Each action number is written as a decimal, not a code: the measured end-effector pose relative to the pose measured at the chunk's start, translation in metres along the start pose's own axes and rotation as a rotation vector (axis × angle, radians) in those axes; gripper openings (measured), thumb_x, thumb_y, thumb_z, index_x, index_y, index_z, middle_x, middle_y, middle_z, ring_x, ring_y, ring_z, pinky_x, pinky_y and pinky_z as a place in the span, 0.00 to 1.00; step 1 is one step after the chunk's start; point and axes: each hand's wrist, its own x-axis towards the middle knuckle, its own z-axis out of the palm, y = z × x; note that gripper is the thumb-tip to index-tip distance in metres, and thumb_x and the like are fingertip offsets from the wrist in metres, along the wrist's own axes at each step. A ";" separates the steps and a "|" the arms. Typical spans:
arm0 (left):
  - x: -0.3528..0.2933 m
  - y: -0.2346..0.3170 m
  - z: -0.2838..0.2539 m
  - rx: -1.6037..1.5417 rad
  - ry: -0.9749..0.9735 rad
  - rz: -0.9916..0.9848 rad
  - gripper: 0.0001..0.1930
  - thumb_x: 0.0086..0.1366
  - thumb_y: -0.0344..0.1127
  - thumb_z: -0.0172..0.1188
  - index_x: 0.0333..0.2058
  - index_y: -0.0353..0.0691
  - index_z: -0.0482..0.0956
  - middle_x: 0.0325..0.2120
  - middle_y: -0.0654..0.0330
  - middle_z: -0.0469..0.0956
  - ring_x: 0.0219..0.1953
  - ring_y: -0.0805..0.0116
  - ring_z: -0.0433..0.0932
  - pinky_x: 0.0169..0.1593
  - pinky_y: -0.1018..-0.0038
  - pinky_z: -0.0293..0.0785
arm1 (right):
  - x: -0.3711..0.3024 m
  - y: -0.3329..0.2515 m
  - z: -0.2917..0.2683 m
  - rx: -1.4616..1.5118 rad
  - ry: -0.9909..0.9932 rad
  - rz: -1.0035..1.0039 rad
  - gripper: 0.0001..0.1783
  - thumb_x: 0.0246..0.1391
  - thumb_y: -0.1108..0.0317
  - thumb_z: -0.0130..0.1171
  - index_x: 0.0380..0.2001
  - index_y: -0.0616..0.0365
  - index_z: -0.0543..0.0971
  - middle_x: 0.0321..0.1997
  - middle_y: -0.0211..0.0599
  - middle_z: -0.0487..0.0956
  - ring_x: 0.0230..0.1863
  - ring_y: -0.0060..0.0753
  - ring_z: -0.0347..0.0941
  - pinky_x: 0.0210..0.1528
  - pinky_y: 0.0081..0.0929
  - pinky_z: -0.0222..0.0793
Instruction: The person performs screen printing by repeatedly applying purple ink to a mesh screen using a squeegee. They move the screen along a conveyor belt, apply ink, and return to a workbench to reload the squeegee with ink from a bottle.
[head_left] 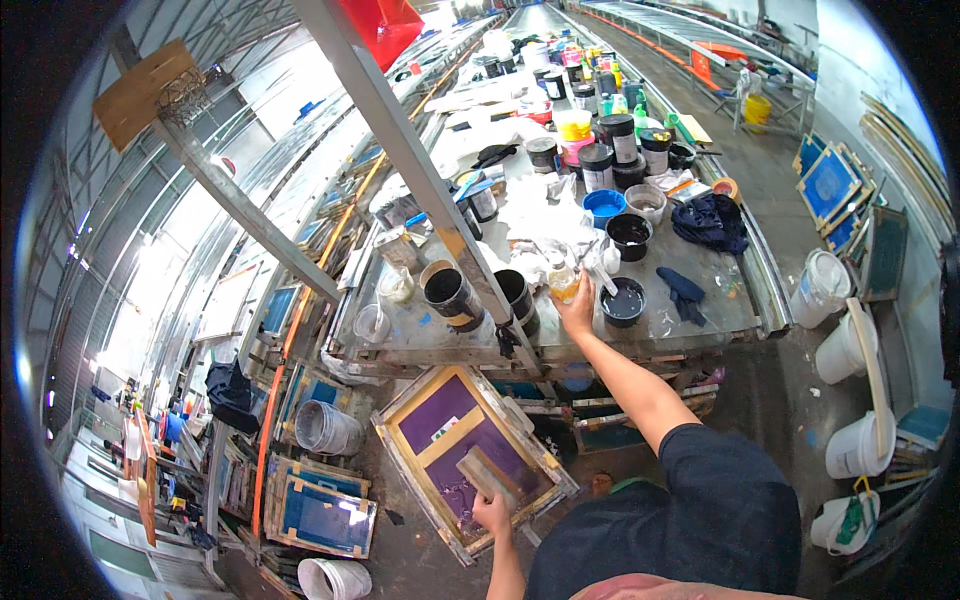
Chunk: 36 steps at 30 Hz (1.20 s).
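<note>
My right hand [575, 312] reaches out over the worktable and is closed around a small clear bottle [562, 284] of yellowish liquid. My left hand [493, 513] is lower down, gripping a flat, pale squeegee [486, 470] by its near end. That squeegee is held over a wooden-framed printing screen [400, 416] with purple mesh, which leans tilted below the table's front edge. Beside my right hand is a black tub of dark ink [624, 302]. Crumpled white cloth [540, 225] lies just beyond the bottle.
The worktable [660, 335] carries several ink tubs, a blue bucket [604, 206] and dark cloths [709, 222]. A grey metal post [400, 150] rises near its front left. White buckets [860, 445] line the right side; stacked screens [325, 512] and another bucket [329, 428] stand lower left.
</note>
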 end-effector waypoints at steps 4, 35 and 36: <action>-0.007 0.038 0.023 -0.159 -0.167 -0.150 0.12 0.55 0.33 0.68 0.35 0.30 0.83 0.26 0.59 0.83 0.27 0.73 0.79 0.32 0.72 0.73 | -0.003 -0.010 -0.018 0.113 -0.120 0.190 0.60 0.43 0.59 0.76 0.72 0.63 0.50 0.62 0.58 0.66 0.63 0.57 0.62 0.66 0.45 0.58; -0.002 -0.029 -0.034 0.173 -0.059 -0.032 0.13 0.56 0.36 0.66 0.35 0.30 0.82 0.25 0.55 0.84 0.27 0.67 0.80 0.35 0.67 0.74 | -0.189 0.028 -0.283 -0.471 -2.097 0.874 0.23 0.62 0.54 0.56 0.46 0.65 0.81 0.40 0.47 0.83 0.37 0.43 0.83 0.41 0.43 0.80; 0.004 -0.049 -0.054 0.248 -0.029 -0.038 0.13 0.56 0.35 0.66 0.34 0.29 0.82 0.25 0.54 0.84 0.27 0.65 0.80 0.35 0.66 0.75 | -0.172 0.008 -0.267 -0.444 -2.087 0.604 0.22 0.62 0.54 0.55 0.42 0.65 0.83 0.35 0.45 0.84 0.33 0.40 0.84 0.38 0.40 0.80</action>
